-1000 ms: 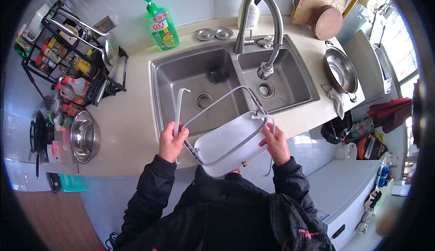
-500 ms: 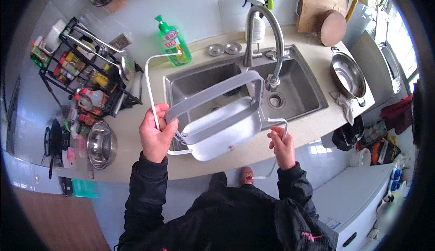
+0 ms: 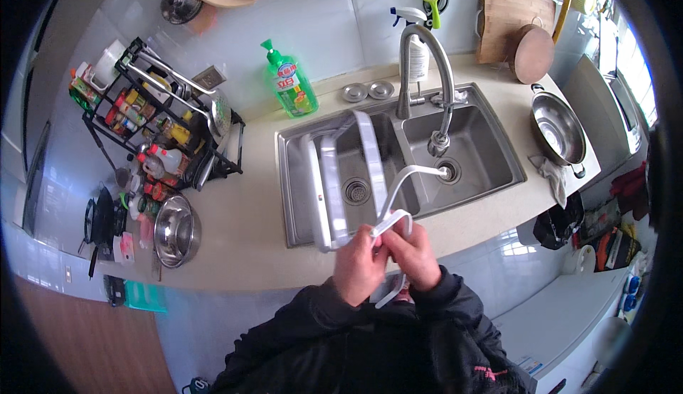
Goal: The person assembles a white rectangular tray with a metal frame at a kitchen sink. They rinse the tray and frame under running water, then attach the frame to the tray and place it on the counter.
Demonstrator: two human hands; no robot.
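Observation:
A grey, open-sided frame [image 3: 370, 159] with white bent rods is held over the front of the double steel sink [image 3: 466, 216], smeared by motion. It looks like a collapsible rack, though its exact kind is unclear. My left hand [image 3: 359, 269] and my right hand [image 3: 416, 257] are close together near the counter's front edge. Both are closed around the white rods [image 3: 407, 171] at the frame's near end. One rod curves out over the right basin, and another hangs down past the counter edge. The grey body slants up over the left basin. The exact finger contact is partly hidden.
A gooseneck faucet [image 3: 447, 74] stands behind the sink, with a green soap bottle [image 3: 293, 88] at its left. A steel bowl [image 3: 176, 230] and a black spice rack [image 3: 235, 158] occupy the left counter. A two-handled pan [image 3: 557, 127] and a cloth [image 3: 549, 177] lie right.
My hands have come together from opposite sides, the left moving right. The frame has swung from lying across the sink to standing on end over the left basin, its rods now bunched at my hands.

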